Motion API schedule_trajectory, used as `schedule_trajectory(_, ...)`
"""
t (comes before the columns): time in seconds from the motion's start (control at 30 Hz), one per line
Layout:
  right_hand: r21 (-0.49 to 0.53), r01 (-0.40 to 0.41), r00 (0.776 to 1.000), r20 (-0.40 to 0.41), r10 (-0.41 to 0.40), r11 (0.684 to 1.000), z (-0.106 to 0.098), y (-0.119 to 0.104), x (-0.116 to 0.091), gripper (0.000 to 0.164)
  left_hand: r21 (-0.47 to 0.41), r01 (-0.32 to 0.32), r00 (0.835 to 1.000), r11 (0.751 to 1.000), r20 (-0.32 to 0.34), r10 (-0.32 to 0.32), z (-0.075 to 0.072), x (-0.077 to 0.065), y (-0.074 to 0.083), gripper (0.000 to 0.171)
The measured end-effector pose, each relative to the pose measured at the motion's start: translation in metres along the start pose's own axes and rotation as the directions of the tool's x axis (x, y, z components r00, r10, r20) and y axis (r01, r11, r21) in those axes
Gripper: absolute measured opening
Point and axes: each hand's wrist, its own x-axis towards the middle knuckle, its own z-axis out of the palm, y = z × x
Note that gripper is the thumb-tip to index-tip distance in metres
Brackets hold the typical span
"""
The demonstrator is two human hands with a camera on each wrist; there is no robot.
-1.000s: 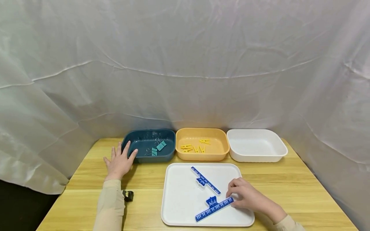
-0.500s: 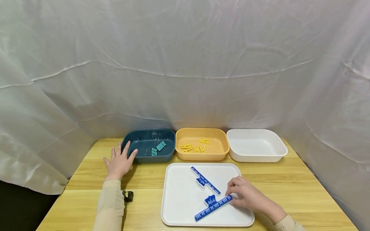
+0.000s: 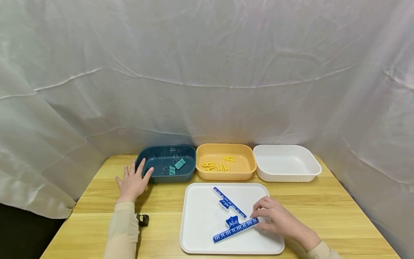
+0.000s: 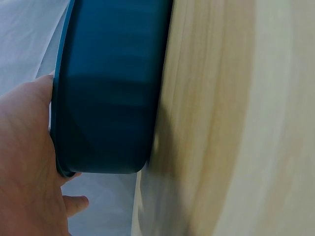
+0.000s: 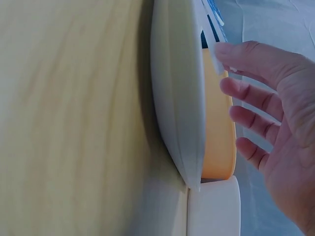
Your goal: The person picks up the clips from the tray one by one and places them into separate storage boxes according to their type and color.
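Between thumb and fingertips at its right end, my right hand (image 3: 277, 219) pinches a blue music-book clip (image 3: 235, 230) printed with piano keys. In the right wrist view that clip's edge is raised above the rim of the white tray (image 3: 198, 226). A second blue music-book clip (image 3: 232, 204) lies slanted on the tray just behind it. At the far left my left hand (image 3: 132, 184) rests on the rim of a dark blue bin (image 3: 174, 178), fingers spread and fairly straight. Two teal binder clips (image 3: 179, 163) lie in that bin.
Right of the dark blue bin stand a yellow bin (image 3: 226, 176) with several yellow clothespins (image 3: 229, 158) and a white bin (image 3: 288, 177). A grey curtain (image 3: 207, 108) hangs behind the wooden table (image 3: 161, 205). A black strap (image 3: 143, 220) sits beside the left sleeve.
The pinched music-book clip has shifted a little left and away from me, its near end swinging slightly. My right hand moved slightly left with it. My left hand stays in place.
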Motion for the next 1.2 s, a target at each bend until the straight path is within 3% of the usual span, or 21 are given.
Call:
schedule_trajectory(0.27, 0.007, 0.046, 0.998, -0.047, -0.045, 0.999, -0.001, 0.002, 0.001, 0.029, 0.001, -0.002, 1.0, 1.0, -0.001, 0.002, -0.001, 0.0, 0.0, 0.081)
schedule_trajectory(0.67, 0.012, 0.019, 0.998, -0.052, -0.018, 1.0, -0.005, 0.004, 0.0, 0.03, -0.009, -0.004, 1.0, 1.0, 0.005, 0.004, 0.0, 0.0, -0.001, 0.084)
schedule_trajectory(1.2, 0.013, 0.107, 0.979, -0.174, -0.103, 0.994, -0.012, 0.018, 0.0, 0.032, -0.013, -0.003, 1.0, 1.0, 0.006, 0.003, 0.0, 0.0, 0.0, 0.076)
